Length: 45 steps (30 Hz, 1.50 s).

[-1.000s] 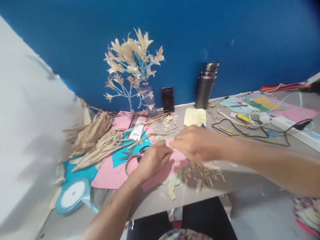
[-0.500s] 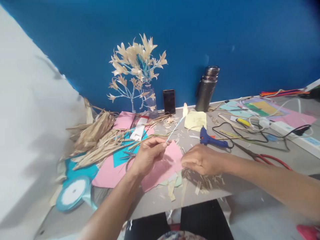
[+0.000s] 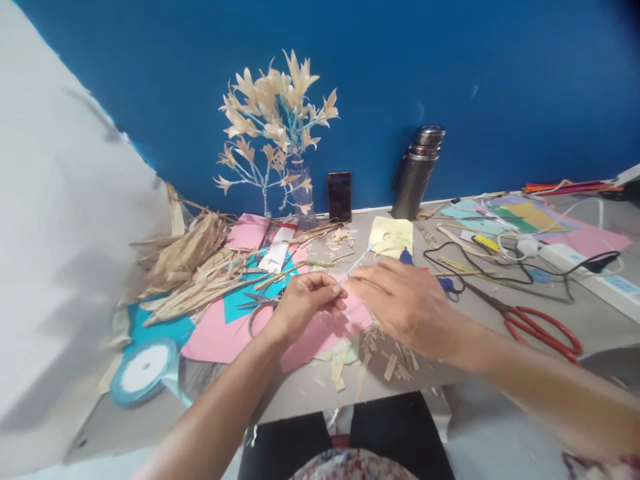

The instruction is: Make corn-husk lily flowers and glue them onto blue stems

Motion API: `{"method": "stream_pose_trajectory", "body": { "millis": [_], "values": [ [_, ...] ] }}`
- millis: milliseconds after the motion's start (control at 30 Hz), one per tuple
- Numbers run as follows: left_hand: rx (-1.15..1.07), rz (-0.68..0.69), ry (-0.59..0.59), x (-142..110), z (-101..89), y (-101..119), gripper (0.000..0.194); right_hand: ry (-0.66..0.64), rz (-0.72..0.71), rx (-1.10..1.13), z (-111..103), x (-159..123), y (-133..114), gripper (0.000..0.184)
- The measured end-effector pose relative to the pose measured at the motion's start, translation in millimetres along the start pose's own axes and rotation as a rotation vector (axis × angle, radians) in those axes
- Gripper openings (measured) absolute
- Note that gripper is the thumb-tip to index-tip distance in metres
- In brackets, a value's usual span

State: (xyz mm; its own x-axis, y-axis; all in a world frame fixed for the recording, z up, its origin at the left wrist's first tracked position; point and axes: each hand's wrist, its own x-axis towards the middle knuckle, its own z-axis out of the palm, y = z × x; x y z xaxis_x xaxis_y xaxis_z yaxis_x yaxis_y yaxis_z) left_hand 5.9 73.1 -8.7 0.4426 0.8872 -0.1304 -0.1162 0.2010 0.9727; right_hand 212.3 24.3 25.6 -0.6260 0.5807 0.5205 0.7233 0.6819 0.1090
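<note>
A thin stem wrapped in light blue (image 3: 359, 265) slants up from my left hand (image 3: 309, 303), pinched between thumb and fingers. Its far tip overlaps the yellow pad (image 3: 391, 235), where the cream bud is hard to make out. My right hand (image 3: 407, 308) is closed close beside the stem, its fingertips near those of my left. What it holds, if anything, is hidden. Under both hands lies pink paper (image 3: 305, 347). Small scissors (image 3: 260, 307) rest left of my left hand. Behind my right hand a blue glue gun (image 3: 406, 256) is partly covered.
Dried husks (image 3: 185, 260) and a blue ribbon roll (image 3: 145, 368) occupy the left. Cream flowers (image 3: 280, 107), a phone (image 3: 339, 197) and a steel flask (image 3: 419, 173) stand along the wall. Red-handled scissors (image 3: 543, 330), cables and a power strip (image 3: 590, 270) lie right.
My right hand has moved up and left to the stem from lower on the table, covering much of the glue gun. My left hand keeps its pinch; the stem leans lower to the right.
</note>
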Motion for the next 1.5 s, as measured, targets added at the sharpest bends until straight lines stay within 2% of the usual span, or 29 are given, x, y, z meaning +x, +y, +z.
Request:
{"method": "stream_pose_trajectory", "body": {
  "millis": [67,200,367,433,533,667,767,867,967,1033,1167,1300,1433,1500],
  "values": [
    [0.002,0.004,-0.001,0.1,-0.2,-0.2,0.018,0.062,-0.012,-0.041,2.8,11.5,1.0,0.03],
    [-0.067,-0.024,-0.045,-0.4,-4.2,3.0,0.02,0.065,-0.035,-0.07,14.5,20.7,13.5,0.031],
    [-0.262,-0.088,-0.259,-3.2,-10.4,12.3,0.027,0.135,-0.068,0.03,11.4,20.2,24.8,0.03],
    [-0.316,-0.08,-0.299,-3.3,-11.6,13.1,0.025,0.177,-0.036,0.112,11.3,22.1,25.6,0.028],
    [-0.37,-0.047,-0.258,-0.5,-9.9,7.9,0.026,0.255,0.045,0.18,18.6,27.0,22.2,0.022],
    [-0.377,-0.017,-0.097,5.6,-4.8,-3.3,0.029,0.258,0.134,0.08,34.1,32.7,13.9,0.023],
    [-0.162,0.003,0.036,6.4,-3.3,-6.7,0.024,0.173,0.192,-0.068,43.0,32.9,12.2,0.023],
    [0.347,0.158,0.166,3.3,-4.7,-3.0,0.009,0.053,0.183,-0.145,49.8,28.7,17.2,0.019],
    [0.802,0.386,0.203,-0.2,-9.5,6.3,0.019,-0.067,0.048,-0.044,55.2,23.1,25.7,0.018],
    [0.875,0.41,0.165,-1.0,-15.8,13.5,0.021,-0.093,-0.048,0.142,56.9,20.7,31.2,0.02],
    [0.662,0.191,-0.001,2.9,-32.6,22.4,0.014,-0.008,-0.116,0.453,53.0,20.7,40.4,0.019],
    [0.402,0.0,-0.098,12.7,-40.7,18.5,0.018,0.108,-0.09,0.486,44.1,21.8,48.4,0.016],
    [0.202,-0.02,-0.1,20.0,-31.5,9.7,0.024,0.165,-0.034,0.608,42.0,20.9,46.6,0.009],
    [0.154,0.005,-0.069,18.7,-22.4,6.7,0.024,0.212,0.053,0.652,45.0,20.2,41.9,0.008]
  ]
}}
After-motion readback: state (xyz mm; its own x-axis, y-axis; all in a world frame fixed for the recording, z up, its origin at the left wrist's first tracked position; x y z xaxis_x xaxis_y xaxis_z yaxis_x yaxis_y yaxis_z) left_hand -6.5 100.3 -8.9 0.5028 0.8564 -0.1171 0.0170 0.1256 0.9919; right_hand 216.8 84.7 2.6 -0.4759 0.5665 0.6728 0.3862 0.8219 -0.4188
